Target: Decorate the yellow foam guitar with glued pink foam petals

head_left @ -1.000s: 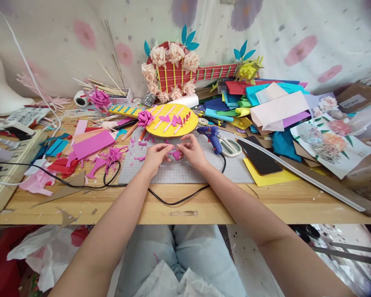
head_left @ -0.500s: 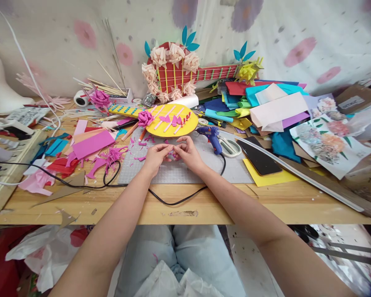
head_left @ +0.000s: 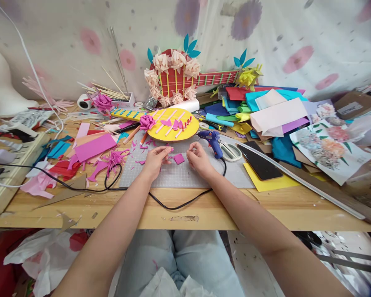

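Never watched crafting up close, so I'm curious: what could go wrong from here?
The right grip sits beside the blue glue gun; if hot, which doesn't show, it might burn skin. The black cord passes under the right forearm, so a snag could drag the gun. The small pink square might get lost among pink scraps.

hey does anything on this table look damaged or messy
Yes: a rough, dark patch near the front edge of the table breaks its smooth wood, perhaps chipped. Magenta scraps litter the gray mat near the left hand.

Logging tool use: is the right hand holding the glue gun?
No, the blue glue gun lies beside the scissors, beyond the curled right hand.
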`<move>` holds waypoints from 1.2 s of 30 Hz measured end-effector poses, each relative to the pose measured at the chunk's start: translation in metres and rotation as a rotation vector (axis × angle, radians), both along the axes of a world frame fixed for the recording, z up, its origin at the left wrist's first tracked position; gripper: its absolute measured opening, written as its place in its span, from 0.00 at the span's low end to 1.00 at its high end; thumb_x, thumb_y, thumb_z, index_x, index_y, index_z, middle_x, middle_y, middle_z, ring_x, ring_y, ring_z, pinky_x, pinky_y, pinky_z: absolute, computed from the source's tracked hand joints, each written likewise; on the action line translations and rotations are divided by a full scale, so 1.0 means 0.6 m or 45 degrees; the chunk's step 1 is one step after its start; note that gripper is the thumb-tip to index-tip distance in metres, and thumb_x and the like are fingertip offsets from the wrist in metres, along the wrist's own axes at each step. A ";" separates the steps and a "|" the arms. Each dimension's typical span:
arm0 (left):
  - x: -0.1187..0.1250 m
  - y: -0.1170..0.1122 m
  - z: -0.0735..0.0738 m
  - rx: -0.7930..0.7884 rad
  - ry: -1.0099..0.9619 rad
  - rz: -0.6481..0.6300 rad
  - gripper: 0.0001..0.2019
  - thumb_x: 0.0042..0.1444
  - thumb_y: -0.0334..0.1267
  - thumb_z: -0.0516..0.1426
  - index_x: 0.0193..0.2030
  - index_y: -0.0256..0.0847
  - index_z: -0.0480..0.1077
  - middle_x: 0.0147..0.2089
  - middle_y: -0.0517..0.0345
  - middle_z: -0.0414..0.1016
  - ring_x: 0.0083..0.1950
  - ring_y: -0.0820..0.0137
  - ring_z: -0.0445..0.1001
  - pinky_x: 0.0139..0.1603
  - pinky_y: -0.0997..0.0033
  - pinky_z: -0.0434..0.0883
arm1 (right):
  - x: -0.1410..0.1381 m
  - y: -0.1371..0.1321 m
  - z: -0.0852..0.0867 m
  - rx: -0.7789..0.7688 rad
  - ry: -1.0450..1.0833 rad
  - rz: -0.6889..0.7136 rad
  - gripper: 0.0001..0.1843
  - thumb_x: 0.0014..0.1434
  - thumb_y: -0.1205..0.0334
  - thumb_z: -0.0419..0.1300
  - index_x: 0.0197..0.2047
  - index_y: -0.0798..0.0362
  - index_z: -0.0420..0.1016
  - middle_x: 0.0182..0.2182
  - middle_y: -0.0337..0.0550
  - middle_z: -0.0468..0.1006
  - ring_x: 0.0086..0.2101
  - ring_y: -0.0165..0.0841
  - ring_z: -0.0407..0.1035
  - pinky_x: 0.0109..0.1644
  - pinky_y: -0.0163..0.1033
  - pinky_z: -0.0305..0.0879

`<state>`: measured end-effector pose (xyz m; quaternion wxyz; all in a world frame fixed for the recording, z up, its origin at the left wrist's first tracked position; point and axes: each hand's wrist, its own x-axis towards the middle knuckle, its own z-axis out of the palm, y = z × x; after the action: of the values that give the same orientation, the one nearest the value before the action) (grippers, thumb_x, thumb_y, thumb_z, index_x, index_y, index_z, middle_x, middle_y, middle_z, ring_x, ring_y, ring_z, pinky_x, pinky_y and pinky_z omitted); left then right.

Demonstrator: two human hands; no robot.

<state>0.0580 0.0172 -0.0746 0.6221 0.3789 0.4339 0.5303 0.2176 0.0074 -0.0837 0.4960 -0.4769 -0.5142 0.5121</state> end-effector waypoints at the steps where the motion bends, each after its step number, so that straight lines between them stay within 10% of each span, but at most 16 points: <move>1: -0.002 0.000 0.002 -0.004 -0.012 0.009 0.15 0.33 0.41 0.67 0.28 0.36 0.75 0.26 0.62 0.69 0.23 0.82 0.60 0.19 0.80 0.66 | 0.005 0.000 0.000 -0.023 0.000 -0.004 0.10 0.52 0.60 0.53 0.32 0.46 0.51 0.15 0.25 0.54 0.13 0.24 0.45 0.16 0.32 0.44; 13: -0.055 0.022 0.019 -0.023 -0.283 0.344 0.13 0.37 0.37 0.66 0.29 0.38 0.68 0.22 0.70 0.64 0.21 0.83 0.64 0.20 0.83 0.65 | 0.034 0.020 -0.013 0.182 -0.126 0.021 0.08 0.50 0.59 0.52 0.35 0.48 0.59 0.24 0.30 0.63 0.23 0.25 0.61 0.29 0.34 0.62; 25: -0.053 0.021 0.008 -0.006 -0.249 0.318 0.13 0.40 0.36 0.65 0.31 0.38 0.67 0.27 0.64 0.73 0.22 0.81 0.69 0.24 0.80 0.69 | 0.038 0.021 -0.028 -0.028 -0.178 0.035 0.09 0.52 0.57 0.52 0.35 0.45 0.54 0.16 0.25 0.54 0.13 0.25 0.46 0.17 0.32 0.43; 36: -0.045 0.016 0.006 0.001 -0.120 0.169 0.16 0.35 0.36 0.66 0.33 0.37 0.69 0.27 0.64 0.70 0.23 0.80 0.67 0.22 0.78 0.71 | 0.030 0.014 -0.017 0.219 -0.520 -0.003 0.08 0.55 0.61 0.47 0.38 0.49 0.64 0.29 0.36 0.67 0.25 0.28 0.61 0.32 0.35 0.60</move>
<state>0.0311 0.0265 -0.0712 0.6052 0.3242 0.4280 0.5877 0.2356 0.0156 -0.0937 0.4211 -0.5273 -0.6450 0.3586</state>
